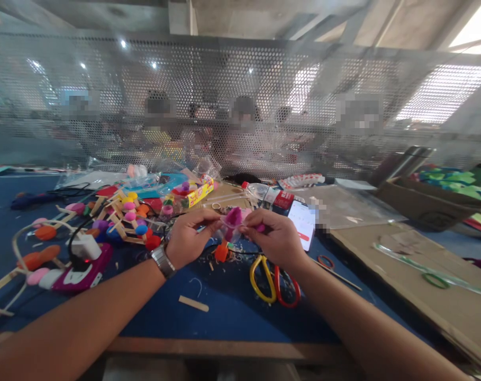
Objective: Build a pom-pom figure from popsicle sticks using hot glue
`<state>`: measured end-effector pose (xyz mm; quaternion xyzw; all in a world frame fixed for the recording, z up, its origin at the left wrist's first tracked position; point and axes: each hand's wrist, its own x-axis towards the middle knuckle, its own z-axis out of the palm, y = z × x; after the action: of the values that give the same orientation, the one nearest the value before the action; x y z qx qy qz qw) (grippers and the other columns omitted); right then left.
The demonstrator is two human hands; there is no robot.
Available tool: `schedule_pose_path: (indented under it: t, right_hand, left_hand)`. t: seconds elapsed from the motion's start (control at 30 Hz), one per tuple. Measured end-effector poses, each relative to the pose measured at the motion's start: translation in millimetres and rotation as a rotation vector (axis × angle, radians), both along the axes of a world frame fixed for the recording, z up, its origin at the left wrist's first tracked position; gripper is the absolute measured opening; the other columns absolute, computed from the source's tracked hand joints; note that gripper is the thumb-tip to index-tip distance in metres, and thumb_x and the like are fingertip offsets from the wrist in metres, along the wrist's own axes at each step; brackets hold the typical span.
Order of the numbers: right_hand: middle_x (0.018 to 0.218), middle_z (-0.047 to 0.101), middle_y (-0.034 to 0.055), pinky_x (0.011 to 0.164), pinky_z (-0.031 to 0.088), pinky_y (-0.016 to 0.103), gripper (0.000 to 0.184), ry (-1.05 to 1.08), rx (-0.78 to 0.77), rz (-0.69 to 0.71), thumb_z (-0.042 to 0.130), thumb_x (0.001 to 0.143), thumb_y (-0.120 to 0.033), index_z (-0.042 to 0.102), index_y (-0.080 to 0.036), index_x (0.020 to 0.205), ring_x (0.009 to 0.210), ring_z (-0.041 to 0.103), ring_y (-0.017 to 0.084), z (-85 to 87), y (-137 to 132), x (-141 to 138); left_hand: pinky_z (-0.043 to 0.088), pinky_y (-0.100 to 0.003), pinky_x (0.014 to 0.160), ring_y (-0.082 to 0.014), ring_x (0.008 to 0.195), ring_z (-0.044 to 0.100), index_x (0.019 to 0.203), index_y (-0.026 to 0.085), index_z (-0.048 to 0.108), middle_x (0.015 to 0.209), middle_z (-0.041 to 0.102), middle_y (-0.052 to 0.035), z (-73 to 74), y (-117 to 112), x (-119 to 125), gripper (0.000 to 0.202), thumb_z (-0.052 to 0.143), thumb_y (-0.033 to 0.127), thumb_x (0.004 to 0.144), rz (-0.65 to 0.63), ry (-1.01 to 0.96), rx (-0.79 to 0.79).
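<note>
Left hand (188,239) and right hand (279,239) meet over mid-table, fingertips of both pinched onto a fuzzy pink pompom (234,216), soft and roundish, held just above the blue mat (224,312). Steel watch (163,261) on the left wrist. Scissors (275,283) with glossy yellow and red loop handles lie under the right hand. Flat wooden stick (193,303) nearby. Brown cardboard (423,286) at right. Perforated metal screen (224,95) behind the table.

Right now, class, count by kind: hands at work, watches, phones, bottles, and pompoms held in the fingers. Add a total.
Hands: 2 (left hand, right hand)
Watch: 1
Phone: 1
Bottle: 1
Pompom, pink, held by both hands: 1
Total: 6
</note>
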<state>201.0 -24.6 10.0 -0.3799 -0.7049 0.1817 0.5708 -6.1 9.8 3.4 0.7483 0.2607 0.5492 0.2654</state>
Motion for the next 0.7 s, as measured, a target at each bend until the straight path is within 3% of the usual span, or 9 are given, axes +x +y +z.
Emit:
schedule_pose_path:
  t: [0.23, 0.37, 0.47, 0.57, 0.7]
  right_hand:
    - [0.072, 0.072, 0.0035, 0.064, 0.051, 0.033, 0.023, -0.099, 0.092, 0.023, 0.078, 0.083, -0.036, 0.069, -0.022, 0.067, 0.067, 0.065, 0.018, 1.8, -1.3, -0.3]
    - [0.067, 0.065, -0.0002, 0.057, 0.045, 0.029, 0.024, -0.111, 0.024, -0.057, 0.08, 0.082, -0.042, 0.075, -0.02, 0.09, 0.058, 0.054, 0.013, 3.1, -3.3, 3.2]
    - [0.066, 0.061, -0.0017, 0.057, 0.045, 0.028, 0.034, -0.154, 0.103, -0.014, 0.078, 0.084, -0.043, 0.075, -0.019, 0.108, 0.057, 0.051, 0.013, 4.2, -4.3, 3.4]
    - [0.069, 0.06, -0.0012, 0.059, 0.046, 0.029, 0.027, -0.204, 0.221, 0.027, 0.076, 0.087, -0.036, 0.075, -0.021, 0.109, 0.059, 0.051, 0.014, 4.3, -4.6, 1.6]
    - [0.072, 0.061, -0.0018, 0.061, 0.047, 0.028, 0.029, -0.209, 0.255, 0.029, 0.076, 0.088, -0.028, 0.072, -0.023, 0.116, 0.061, 0.053, 0.013, 3.1, -5.2, -0.3]
  left_hand:
    - [0.055, -0.029, 0.075, -0.0172, 0.079, 0.069, 0.091, 0.018, 0.073, 0.088, 0.076, -0.0064, -3.6, 1.9, -0.2, 0.011, 0.065, 0.026, 0.092, 0.006, 0.072, 0.026]
    - [0.053, -0.028, 0.075, -0.0167, 0.078, 0.069, 0.093, 0.018, 0.069, 0.087, 0.075, -0.0055, -3.6, 1.9, -1.9, 0.011, 0.062, 0.027, 0.094, 0.04, 0.107, 0.055]
    - [0.053, -0.027, 0.073, -0.016, 0.077, 0.069, 0.095, 0.019, 0.067, 0.086, 0.074, -0.004, -2.4, 0.0, -1.9, 0.01, 0.061, 0.027, 0.095, 0.034, 0.135, 0.064]
    - [0.052, -0.027, 0.071, -0.0151, 0.076, 0.067, 0.097, 0.019, 0.064, 0.088, 0.073, -0.0036, -0.9, -3.1, -0.7, 0.01, 0.059, 0.027, 0.096, -0.011, 0.134, 0.041]
    - [0.05, -0.026, 0.068, -0.0144, 0.073, 0.061, 0.099, 0.019, 0.059, 0.087, 0.066, -0.0032, 0.8, -7.5, 0.5, 0.015, 0.05, 0.03, 0.101, -0.06, 0.132, 0.032]
